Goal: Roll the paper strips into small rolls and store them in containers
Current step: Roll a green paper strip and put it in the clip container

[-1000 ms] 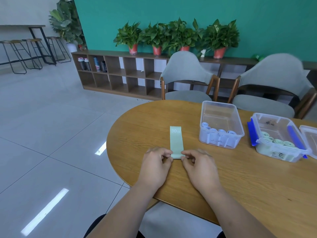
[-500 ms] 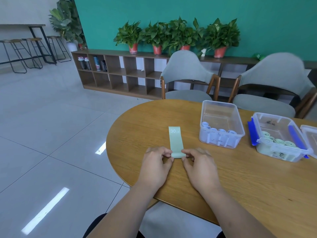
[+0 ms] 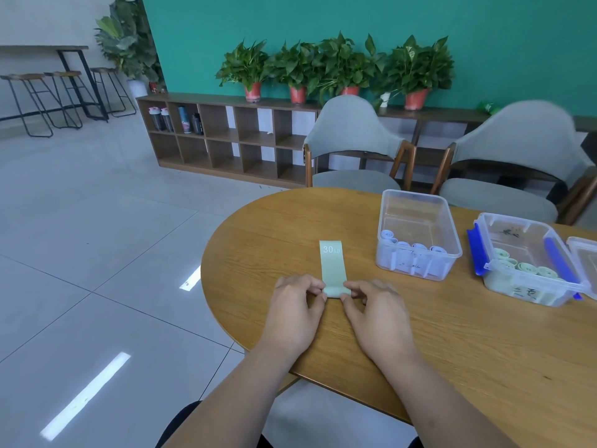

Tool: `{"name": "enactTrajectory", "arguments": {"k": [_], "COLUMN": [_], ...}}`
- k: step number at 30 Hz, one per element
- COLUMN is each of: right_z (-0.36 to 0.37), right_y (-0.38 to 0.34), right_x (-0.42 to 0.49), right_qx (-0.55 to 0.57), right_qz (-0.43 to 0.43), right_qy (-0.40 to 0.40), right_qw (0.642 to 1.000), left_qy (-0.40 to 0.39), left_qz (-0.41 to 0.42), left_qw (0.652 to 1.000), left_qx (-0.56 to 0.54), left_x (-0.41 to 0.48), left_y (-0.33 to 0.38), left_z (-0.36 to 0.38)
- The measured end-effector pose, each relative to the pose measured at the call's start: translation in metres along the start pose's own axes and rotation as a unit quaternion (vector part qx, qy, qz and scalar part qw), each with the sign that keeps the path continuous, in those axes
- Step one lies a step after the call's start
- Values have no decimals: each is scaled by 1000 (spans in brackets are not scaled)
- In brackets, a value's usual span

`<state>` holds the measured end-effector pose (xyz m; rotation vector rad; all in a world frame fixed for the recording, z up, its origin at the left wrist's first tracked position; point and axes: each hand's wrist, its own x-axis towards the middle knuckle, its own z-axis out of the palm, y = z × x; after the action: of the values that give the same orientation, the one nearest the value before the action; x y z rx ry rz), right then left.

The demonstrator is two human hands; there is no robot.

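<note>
Far L of the green strip [image 3: 332, 266], past the floor tiles, we see bar stools [image 3: 48, 98] and a high table, then a low cubby shelf [image 3: 226, 140] w/ bottles in the top-left cubbies. There are potted plants [image 3: 323, 66] on top of it, behind and above the strip.

The strip lies flat on the round wooden table [image 3: 452, 350], near its L edge, lengthwise away from us. The "30 LB" print is at the far end and the near end is curled up into a small starting roll.

Our L hand [image 3: 295, 310] is on the strip's near-left corner. Its fingers are curled, and thumb + fingertips pinch the L end of the roll.

Our R hand [image 3: 376, 313] mirrors it on the near-right corner, w/ fingers bent and tips nipping the R end of the roll. Both wrists sit low over the tabletop, and the hands are apart w/ only the roll between them.

R of the strip and a bit further back is a clear open container [image 3: 415, 194] w/ pale blue rolls [image 3: 416, 246] lined up along its near wall.

Further R is a 2nd clear container [image 3: 513, 217] w/ blue latches [image 3: 475, 250]. It holds green rolls [image 3: 526, 266] at its near side, and the handwriting on its wall isn't legible.

At the frame edge, touching or just beside it, there's another clear plastic piece [image 3: 586, 263]. We can't tell if it's a lid or a box.

Behind the strip, across the table, are two grey chairs [image 3: 352, 130].
</note>
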<state>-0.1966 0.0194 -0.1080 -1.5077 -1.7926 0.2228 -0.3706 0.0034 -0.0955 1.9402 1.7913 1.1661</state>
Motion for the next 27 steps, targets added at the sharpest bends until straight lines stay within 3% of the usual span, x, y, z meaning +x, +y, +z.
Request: {"name": "enactTrajectory", "arguments": {"k": [27], "right_z": [-2], "right_y": [-3], "right_x": [0], "right_qx": [13], "right_qz": [21], "right_qy": [-3], "right_qw": [1000], "left_qy": [-4], "left_qz": [1], "left_qw": [1000], "left_qx": [0], "left_x": [1], "left_y": [-3], "left_z": [2]}}
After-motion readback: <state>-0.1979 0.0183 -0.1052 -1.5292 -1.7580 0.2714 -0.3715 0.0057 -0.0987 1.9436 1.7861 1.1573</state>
